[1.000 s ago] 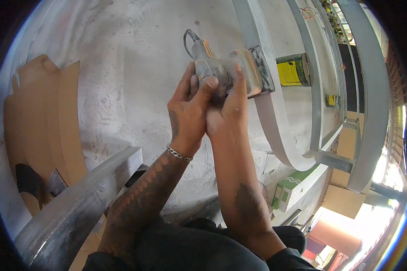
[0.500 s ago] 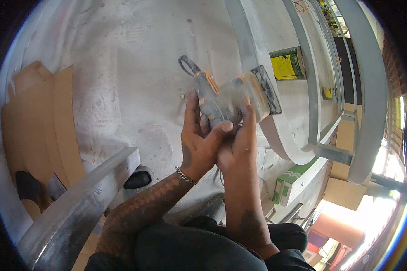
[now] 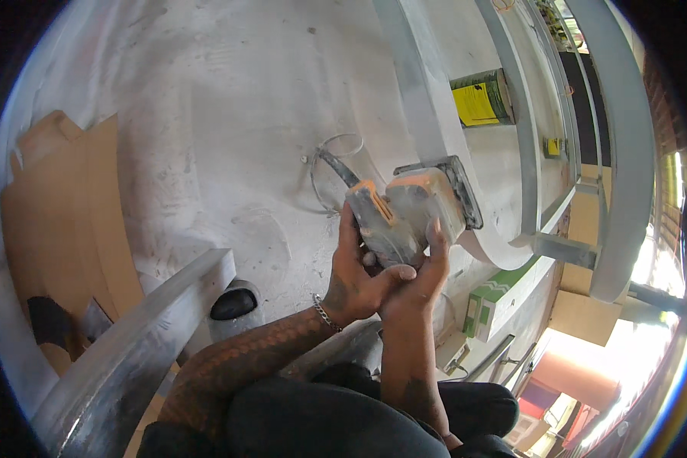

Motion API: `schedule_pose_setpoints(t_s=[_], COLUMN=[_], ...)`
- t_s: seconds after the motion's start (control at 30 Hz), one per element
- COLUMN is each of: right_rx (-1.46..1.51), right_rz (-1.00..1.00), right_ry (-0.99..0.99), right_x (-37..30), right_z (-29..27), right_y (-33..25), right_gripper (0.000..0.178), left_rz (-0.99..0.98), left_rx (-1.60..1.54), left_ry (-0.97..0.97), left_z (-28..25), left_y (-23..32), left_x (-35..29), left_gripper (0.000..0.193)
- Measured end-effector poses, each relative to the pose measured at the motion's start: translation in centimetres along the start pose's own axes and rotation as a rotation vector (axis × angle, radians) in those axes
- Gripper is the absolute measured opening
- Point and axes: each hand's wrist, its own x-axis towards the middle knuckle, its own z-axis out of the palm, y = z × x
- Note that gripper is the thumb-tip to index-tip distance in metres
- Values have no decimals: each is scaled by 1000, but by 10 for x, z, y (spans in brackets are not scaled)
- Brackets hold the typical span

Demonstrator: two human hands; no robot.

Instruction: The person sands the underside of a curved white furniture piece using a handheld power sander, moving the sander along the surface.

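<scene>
A dusty grey and orange electric sander point(image 3: 393, 221) is held up in both hands in the middle of the view. Its dark square pad point(image 3: 459, 191) faces right, lying against or very close to the curved grey frame point(image 3: 424, 84); contact cannot be made out. My left hand point(image 3: 356, 275) is closed round the sander's body from the left, thumb across the lower side. From the right, my right hand point(image 3: 424, 278) wraps its underside, fingers partly hidden. A cord point(image 3: 336, 164) leaves the sander's far left end and loops over the floor.
Flattened cardboard point(image 3: 69, 214) lies on the left beside a grey beam point(image 3: 145, 328). Past the frame stand a green and yellow can point(image 3: 482, 99) and a smaller can point(image 3: 553, 147). A green and white box point(image 3: 500, 298) sits at the right. My shoe point(image 3: 234, 304) shows near the beam.
Both hands have brought the sander nearer to me and slightly right. The sander has tilted, and its cord now shows as a loop on the floor.
</scene>
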Motion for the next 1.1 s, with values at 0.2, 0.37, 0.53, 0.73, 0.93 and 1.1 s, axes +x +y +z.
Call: schedule_pose_setpoints(t_s=[0.2, 0.37, 0.53, 0.73, 0.93, 1.1], right_rx=[-40, 51, 81, 121, 224, 215], right_rz=[-5, 55, 104, 91, 132, 114], right_ry=[-104, -99, -241, -323, -366, -401], right_x=[9, 10, 17, 35, 58, 71], right_z=[-28, 4, 24, 51, 86, 114], right_y=[1, 2, 4, 13, 20, 27], right_gripper=[60, 57, 51, 49, 47, 52], left_rz=[-93, 91, 70, 90, 138, 149], left_rx=[88, 65, -39, -106, -87, -195], left_ry=[-104, -50, 68, 228, 363, 343], left_z=[-2, -7, -8, -18, -30, -36], left_y=[-2, 2, 27, 34, 36, 57], left_x=[-3, 8, 24, 45, 79, 102], left_gripper=[108, 111, 106, 88, 76, 69])
